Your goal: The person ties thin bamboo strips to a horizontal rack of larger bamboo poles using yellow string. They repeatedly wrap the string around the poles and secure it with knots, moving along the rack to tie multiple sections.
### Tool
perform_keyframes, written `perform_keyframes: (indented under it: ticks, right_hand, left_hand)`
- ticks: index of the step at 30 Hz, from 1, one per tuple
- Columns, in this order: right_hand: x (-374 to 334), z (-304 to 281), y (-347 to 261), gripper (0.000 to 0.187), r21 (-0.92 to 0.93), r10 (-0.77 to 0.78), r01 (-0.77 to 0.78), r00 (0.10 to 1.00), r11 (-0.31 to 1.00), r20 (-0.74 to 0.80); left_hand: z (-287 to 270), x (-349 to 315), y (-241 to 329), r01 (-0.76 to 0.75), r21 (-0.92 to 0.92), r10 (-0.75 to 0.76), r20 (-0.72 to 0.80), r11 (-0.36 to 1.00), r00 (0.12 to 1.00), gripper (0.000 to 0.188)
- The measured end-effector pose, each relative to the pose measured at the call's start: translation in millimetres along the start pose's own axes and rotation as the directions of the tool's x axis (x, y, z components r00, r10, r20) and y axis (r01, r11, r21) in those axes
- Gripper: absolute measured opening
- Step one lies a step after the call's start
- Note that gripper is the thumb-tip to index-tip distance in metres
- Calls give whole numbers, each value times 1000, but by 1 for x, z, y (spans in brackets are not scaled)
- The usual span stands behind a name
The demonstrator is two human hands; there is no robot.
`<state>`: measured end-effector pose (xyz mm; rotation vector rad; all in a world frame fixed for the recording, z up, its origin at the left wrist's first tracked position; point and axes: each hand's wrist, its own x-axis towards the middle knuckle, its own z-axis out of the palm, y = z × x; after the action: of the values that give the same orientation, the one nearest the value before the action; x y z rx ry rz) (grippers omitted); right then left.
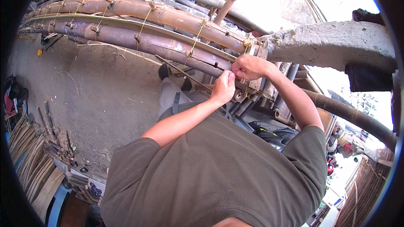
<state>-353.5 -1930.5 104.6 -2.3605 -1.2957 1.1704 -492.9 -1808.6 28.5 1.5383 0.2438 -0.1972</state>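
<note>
Right hand [248, 67]: bent at wrist, fingers curled in, over the right end of the near bamboo pole [162, 47]. Left hand [224, 87]: on near side of that pole, just left of the right hand, fingers folded, thumb up. Fingertips of both meet; cannot tell if anything thin is pinched there, too small.

Key relation: near pole's long axis runs from far left to near right, both hands at its right end, so most of its length lies left of them. Right hand is nearer the wooden block [260, 53] at the end; left hand is nearer the body.

Beyond, far bamboo pole [176, 18] runs roughly parallel, with yellow string [144, 24] spanning the two at pegs [137, 38]. Concrete beam [328, 44] right of the block.
</note>
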Motion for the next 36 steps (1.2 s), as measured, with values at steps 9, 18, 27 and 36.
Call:
perform_keyframes:
  ticks: [9,18,27,36]
  right_hand:
    - [-12,-1,-8,16,24,59,-55,973,998,-222]
    - [-30,12,3,10,50,138,-128,939,990,-316]
    - [-42,4,-7,11,170,194,-145,929,975,-314]
    - [-47,14,-13,11,98,193,-171,930,980,-312]
  left_hand:
    - [13,11,-16,28,-73,-28,-4,997,1000,24]
    - [-23,20,3,-1,261,-59,220,965,974,23]
    - [-16,25,16,664,-726,-472,529,178,705,5]
    - [5,21,31,511,-838,-700,248,191,669,12]
